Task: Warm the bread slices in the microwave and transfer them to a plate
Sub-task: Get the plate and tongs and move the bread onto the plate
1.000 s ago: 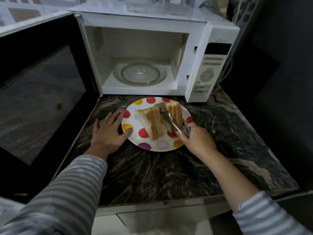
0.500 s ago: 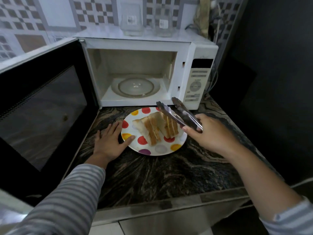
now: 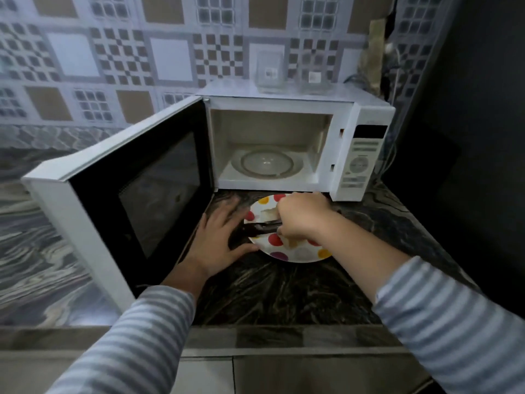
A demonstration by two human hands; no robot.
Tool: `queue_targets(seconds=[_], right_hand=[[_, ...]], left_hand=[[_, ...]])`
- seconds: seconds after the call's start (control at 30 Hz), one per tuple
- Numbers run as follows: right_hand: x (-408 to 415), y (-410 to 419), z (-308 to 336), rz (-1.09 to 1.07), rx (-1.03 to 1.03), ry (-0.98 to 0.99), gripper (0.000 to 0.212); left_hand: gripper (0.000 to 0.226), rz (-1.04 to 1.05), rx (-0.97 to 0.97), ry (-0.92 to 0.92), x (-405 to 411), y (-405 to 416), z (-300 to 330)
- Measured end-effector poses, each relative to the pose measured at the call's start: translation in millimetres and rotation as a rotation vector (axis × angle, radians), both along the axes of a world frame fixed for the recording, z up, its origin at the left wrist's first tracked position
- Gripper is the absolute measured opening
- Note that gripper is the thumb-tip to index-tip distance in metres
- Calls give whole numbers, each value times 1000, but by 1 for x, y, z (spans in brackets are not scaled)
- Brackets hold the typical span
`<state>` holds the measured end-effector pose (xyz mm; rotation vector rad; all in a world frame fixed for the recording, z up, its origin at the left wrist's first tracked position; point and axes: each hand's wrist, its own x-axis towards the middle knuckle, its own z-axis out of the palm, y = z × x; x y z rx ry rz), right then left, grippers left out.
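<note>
Dark marbled countertop (image 3: 284,291) against patterned wall tiles; white microwave (image 3: 366,155) at rear, door (image 3: 127,194) swung wide, turntable (image 3: 265,163) bare. Spotted plate (image 3: 301,255) in front; bread slices (image 3: 270,214) on it, mostly hidden. Right hand (image 3: 301,216) curled round dark tongs (image 3: 260,227), held across the plate. Left hand (image 3: 220,237) flat on the counter, fingers spread, thumb touching the rim. Risks: tongs dragging a slice over the rim; plate sliding if knocked; an elbow catching the door.
</note>
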<state>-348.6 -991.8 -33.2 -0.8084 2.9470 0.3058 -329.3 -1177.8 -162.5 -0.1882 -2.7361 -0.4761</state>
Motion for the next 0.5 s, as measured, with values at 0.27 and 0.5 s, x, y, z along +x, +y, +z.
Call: queue_targets(seconds=[0.27, 0.5], right_hand=[[7, -22, -1, 29, 28, -15, 19], [-3, 18, -2, -60, -63, -94, 48]], left_hand=[[56, -77, 59, -92, -3, 0, 12], [37, -49, 134, -136, -7, 1, 18]])
